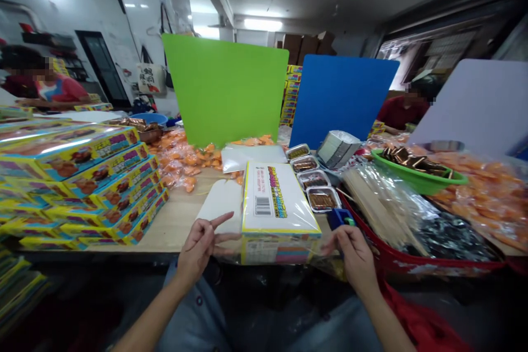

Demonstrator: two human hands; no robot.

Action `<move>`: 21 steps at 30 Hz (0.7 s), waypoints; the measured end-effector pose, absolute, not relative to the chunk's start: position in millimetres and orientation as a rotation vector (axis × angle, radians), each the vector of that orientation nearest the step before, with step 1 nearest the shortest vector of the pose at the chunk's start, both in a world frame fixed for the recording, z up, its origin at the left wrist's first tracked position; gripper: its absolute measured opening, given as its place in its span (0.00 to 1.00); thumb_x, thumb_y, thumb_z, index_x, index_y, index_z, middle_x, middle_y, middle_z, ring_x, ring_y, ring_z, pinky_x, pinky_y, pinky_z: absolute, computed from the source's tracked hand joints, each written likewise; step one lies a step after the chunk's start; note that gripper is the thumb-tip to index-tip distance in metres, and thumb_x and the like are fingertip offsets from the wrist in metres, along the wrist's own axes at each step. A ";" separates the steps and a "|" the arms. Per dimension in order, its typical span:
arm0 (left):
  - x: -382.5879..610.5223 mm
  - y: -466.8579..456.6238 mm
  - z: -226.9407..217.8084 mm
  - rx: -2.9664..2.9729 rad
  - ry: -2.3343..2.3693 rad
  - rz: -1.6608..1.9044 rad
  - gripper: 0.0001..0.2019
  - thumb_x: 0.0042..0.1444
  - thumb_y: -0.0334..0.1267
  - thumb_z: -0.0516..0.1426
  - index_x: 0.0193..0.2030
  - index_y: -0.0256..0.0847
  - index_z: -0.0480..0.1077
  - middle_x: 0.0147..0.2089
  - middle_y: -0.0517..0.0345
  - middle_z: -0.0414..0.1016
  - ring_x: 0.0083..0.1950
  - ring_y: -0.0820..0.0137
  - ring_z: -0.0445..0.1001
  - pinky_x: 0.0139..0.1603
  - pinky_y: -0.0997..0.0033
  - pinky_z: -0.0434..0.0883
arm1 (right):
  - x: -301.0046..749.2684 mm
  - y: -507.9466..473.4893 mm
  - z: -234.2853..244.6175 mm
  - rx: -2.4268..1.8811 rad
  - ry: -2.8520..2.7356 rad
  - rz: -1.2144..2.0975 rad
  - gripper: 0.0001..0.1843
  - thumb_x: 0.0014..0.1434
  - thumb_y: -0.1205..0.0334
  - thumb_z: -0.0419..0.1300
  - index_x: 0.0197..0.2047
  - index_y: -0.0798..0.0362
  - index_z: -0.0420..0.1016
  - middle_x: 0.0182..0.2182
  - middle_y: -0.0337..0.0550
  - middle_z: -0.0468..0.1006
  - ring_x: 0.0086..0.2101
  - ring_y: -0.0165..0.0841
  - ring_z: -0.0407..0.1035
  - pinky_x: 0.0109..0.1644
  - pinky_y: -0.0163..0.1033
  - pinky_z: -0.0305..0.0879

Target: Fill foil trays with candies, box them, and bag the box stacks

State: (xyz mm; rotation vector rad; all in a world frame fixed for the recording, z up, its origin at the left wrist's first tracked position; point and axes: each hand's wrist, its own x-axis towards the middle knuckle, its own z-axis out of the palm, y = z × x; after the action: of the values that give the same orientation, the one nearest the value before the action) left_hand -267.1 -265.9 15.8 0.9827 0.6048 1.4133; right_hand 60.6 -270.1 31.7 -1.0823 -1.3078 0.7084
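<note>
Far L: stack of shrink-wrapped yellow snack boxes [78, 187] on wooden table [173, 225], co-worker in red top [58, 91] behind it. Next, loose heap of orange wrapped sweets [181, 162] in front of green board [223, 88]. L hand [202, 247] half open, fingers spread, index pointing up & to R, no visible grip, just below white card [218, 203]. Centre: yellow-edged white box [276, 198] lying flat at table edge, clear film [264, 253] around near end. R hand [355, 253] curled, fingers near film edge, blue-and-green item [340, 219] touching top of hand; hold on it or film can't tell, kind of item unclear too. Behind box: 4 foil trays [313, 176] w/ brown pieces, blue board [340, 99] beyond. Far R: green bowl [418, 170] of foil-wrapped pieces, red tray [396, 258] w/ wooden sticks [371, 209] in plastic, bagged orange sweets [482, 192], 2nd co-worker [402, 113] behind lilac board [474, 104].
</note>
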 end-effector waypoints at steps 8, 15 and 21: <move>-262.0 -247.0 16.8 0.865 0.752 1.381 0.17 0.54 0.44 0.59 0.32 0.41 0.52 0.46 0.44 0.78 0.21 0.68 0.77 0.20 0.70 0.74 | 47.3 -251.6 27.9 -1.190 -1.052 1.032 0.17 0.52 0.45 0.59 0.30 0.49 0.61 0.13 0.28 0.67 0.11 0.28 0.61 0.13 0.32 0.59; -258.1 -236.2 -11.2 0.536 0.928 1.203 0.09 0.53 0.36 0.59 0.29 0.37 0.62 0.26 0.58 0.76 0.19 0.75 0.73 0.17 0.82 0.68 | 43.8 -249.8 7.0 -1.205 -0.843 1.339 0.21 0.45 0.45 0.65 0.27 0.52 0.64 0.09 0.28 0.63 0.10 0.23 0.54 0.13 0.28 0.52; -233.3 -241.8 -33.1 0.659 0.973 1.158 0.13 0.49 0.40 0.63 0.25 0.38 0.64 0.15 0.67 0.64 0.13 0.80 0.61 0.13 0.82 0.53 | 33.5 -250.6 -5.6 -1.310 -0.794 1.082 0.25 0.40 0.42 0.67 0.28 0.51 0.63 0.13 0.25 0.61 0.12 0.20 0.53 0.14 0.26 0.50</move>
State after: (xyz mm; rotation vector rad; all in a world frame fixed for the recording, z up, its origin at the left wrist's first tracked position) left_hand -233.3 -241.8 -33.1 0.6592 0.9727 1.1577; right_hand 33.5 -250.6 -5.6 -1.3099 -0.7938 1.0822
